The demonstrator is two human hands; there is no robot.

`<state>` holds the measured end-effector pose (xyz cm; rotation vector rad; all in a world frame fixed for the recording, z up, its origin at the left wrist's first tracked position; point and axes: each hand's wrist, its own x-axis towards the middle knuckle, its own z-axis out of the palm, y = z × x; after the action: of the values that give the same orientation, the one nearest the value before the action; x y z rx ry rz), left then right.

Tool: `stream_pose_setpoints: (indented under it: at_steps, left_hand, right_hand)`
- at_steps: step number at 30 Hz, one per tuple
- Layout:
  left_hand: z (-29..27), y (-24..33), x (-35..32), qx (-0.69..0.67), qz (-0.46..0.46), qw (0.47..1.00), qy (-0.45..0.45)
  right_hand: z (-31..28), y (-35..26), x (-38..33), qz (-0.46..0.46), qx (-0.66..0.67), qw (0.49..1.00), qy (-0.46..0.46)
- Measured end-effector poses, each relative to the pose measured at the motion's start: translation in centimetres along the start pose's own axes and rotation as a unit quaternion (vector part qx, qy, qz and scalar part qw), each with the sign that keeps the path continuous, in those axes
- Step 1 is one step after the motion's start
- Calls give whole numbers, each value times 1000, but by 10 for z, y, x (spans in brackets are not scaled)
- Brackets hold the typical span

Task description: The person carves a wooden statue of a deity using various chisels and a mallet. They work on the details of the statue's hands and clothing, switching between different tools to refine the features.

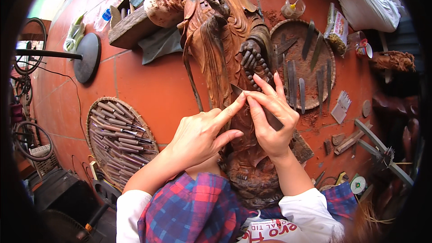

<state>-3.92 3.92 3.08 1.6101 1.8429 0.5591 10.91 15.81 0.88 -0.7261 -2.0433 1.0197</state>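
Note:
A carved wooden statue [215, 58] in flowing robes lies in front of me, with a darker carved hand and beads [254, 56] on its right side. My right hand [274, 119] pinches a thin dark flat blade [273, 120] between thumb and fingers; its pointed tip shows beyond the fingertips, close to the robe folds. Two of the right hand's fingers are raised near the beads. My left hand [202, 132] reaches across from the left, index finger stretched to the blade near its tip. Its thumb stands apart from that finger, and the other fingers are partly hidden.
A round woven tray [333, 78] with several flat blades lies at the right. Another basket [91, 141] holds many wooden-handled chisels at the left. A black stand base [87, 58], a wooden box [130, 29], a plastic jar [292, 8] and a metal stand [382, 153] surround the statue.

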Motion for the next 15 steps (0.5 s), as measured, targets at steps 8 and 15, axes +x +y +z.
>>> stream_pose_setpoints:
  at_steps: [8, 15]
  left_hand:
    - [-3, 1, 1, -10, 1, 1000, -30]
    - [-2, 1, -5, -6, 5, 1000, -8]
  right_hand:
    - [-1, -2, 1, 14, 5, 1000, 1]
    - [-3, -1, 4, -16, -12, 999, -25]
